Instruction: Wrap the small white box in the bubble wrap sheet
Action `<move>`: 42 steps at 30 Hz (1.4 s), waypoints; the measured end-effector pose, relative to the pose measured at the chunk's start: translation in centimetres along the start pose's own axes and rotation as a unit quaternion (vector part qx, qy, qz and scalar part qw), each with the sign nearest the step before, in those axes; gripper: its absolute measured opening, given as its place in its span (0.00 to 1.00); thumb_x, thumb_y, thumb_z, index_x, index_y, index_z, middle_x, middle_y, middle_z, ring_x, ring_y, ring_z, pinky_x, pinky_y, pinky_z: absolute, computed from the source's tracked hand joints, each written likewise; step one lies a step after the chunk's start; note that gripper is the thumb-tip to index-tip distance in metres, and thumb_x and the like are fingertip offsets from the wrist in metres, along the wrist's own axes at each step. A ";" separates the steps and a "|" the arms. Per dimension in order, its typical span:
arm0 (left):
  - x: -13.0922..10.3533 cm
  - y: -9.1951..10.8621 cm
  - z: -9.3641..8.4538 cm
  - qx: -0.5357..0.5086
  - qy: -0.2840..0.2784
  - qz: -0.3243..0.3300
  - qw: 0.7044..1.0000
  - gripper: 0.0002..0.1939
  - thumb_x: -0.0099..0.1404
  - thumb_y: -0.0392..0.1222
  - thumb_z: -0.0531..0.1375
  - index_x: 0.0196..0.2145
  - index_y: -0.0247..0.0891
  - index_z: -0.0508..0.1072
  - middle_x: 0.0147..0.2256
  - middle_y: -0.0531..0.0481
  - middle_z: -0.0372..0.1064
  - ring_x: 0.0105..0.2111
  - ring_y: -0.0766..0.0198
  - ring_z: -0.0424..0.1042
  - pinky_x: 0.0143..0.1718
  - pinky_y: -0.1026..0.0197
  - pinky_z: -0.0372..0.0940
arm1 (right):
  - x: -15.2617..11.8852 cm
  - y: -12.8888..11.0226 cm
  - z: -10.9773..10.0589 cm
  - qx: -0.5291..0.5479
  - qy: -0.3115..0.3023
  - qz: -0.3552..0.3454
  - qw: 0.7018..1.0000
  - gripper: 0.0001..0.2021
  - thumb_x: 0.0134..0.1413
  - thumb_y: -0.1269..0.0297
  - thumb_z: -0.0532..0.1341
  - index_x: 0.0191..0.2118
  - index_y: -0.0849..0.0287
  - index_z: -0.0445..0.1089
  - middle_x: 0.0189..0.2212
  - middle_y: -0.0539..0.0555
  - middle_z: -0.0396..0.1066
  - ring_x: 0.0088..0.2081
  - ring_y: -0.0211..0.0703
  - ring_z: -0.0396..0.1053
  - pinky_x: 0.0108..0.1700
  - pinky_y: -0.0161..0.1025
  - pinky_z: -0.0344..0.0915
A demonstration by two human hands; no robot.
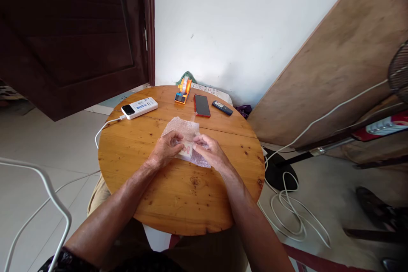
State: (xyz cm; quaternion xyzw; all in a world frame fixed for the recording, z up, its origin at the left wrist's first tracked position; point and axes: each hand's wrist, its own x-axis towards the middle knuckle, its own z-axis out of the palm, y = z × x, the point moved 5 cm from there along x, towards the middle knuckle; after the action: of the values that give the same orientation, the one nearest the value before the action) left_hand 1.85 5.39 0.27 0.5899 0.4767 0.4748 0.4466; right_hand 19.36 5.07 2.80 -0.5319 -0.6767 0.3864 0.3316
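Note:
A sheet of bubble wrap (182,126) lies on the round wooden table (188,187) in front of me. On it rests a small, flat, pale item with red print (187,150), partly covered by my fingers and the wrap. My left hand (166,148) is at the left side of the wrap, its thumb and fingertips curled together on it. From the right, my right hand (210,151) pinches the wrap between thumb and fingers, close to the printed item. What kind of item it is, I cannot make out.
Toward the back of the table are a tape dispenser (183,90), a red-edged phone (202,106) and a dark handheld device (222,107). A white power bank (139,107) with a cable sits at left. Cable loops (288,204) lie on the floor at right.

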 end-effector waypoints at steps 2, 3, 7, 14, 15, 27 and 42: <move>-0.1 0.1 0.1 -0.003 0.001 -0.004 1.000 0.10 0.52 0.39 0.62 0.34 0.38 0.71 0.31 0.54 0.69 0.31 0.67 0.68 0.35 0.65 0.64 | 0.0 0.2 0.2 0.002 -0.006 0.010 1.000 0.10 0.52 0.63 0.62 0.41 0.58 0.71 0.38 0.54 0.75 0.38 0.42 0.72 0.39 0.38 0.67; -0.2 0.2 0.1 -0.004 0.000 -0.005 1.000 0.10 0.52 0.40 0.62 0.34 0.38 0.71 0.30 0.54 0.69 0.31 0.67 0.68 0.34 0.65 0.64 | 0.0 0.2 0.4 0.007 -0.010 0.010 1.000 0.09 0.52 0.62 0.62 0.40 0.58 0.71 0.36 0.54 0.75 0.36 0.42 0.72 0.38 0.37 0.67; -0.2 0.2 0.2 -0.016 -0.007 -0.009 1.000 0.09 0.51 0.40 0.62 0.33 0.38 0.70 0.30 0.54 0.69 0.30 0.67 0.68 0.32 0.65 0.64 | 0.0 0.3 0.7 0.023 -0.008 -0.011 1.000 0.07 0.53 0.61 0.60 0.33 0.58 0.70 0.27 0.50 0.71 0.28 0.38 0.67 0.32 0.34 0.63; -0.2 0.2 0.3 -0.021 -0.023 -0.017 0.999 0.09 0.53 0.40 0.60 0.33 0.37 0.69 0.30 0.53 0.70 0.29 0.66 0.71 0.30 0.65 0.63 | -0.1 0.0 0.4 0.011 -0.004 -0.002 1.000 0.09 0.53 0.59 0.58 0.29 0.59 0.69 0.23 0.47 0.65 0.25 0.35 0.60 0.27 0.32 0.56; -0.2 0.3 0.3 -0.020 -0.022 -0.019 0.999 0.09 0.53 0.40 0.60 0.33 0.37 0.69 0.30 0.53 0.70 0.29 0.66 0.71 0.29 0.65 0.63 | -0.1 0.0 0.4 0.010 -0.001 -0.005 1.000 0.10 0.53 0.59 0.58 0.29 0.59 0.69 0.23 0.47 0.65 0.25 0.36 0.61 0.28 0.32 0.57; -0.1 -0.1 0.2 -0.034 -0.015 -0.025 0.999 0.10 0.52 0.43 0.61 0.33 0.37 0.70 0.28 0.53 0.70 0.29 0.66 0.71 0.30 0.65 0.62 | -1.0 -1.7 0.7 -0.230 0.157 -0.220 0.935 0.11 0.53 0.72 0.54 0.41 0.59 0.70 0.40 0.57 0.73 0.41 0.47 0.69 0.45 0.43 0.63; 0.0 1.2 -1.8 0.029 -0.005 -0.012 0.999 0.13 0.51 0.41 0.59 0.35 0.35 0.74 0.34 0.50 0.74 0.35 0.63 0.71 0.39 0.63 0.65 | -2.2 -3.9 2.8 -0.381 0.028 -0.313 0.870 0.10 0.58 0.57 0.61 0.38 0.59 0.71 0.39 0.56 0.72 0.42 0.48 0.64 0.45 0.45 0.54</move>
State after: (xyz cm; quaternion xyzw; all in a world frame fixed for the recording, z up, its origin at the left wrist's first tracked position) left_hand 0.20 5.38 1.74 0.5995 0.4951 0.4524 0.4368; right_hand 15.57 1.93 4.81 -0.3872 -0.8930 -0.0402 0.2257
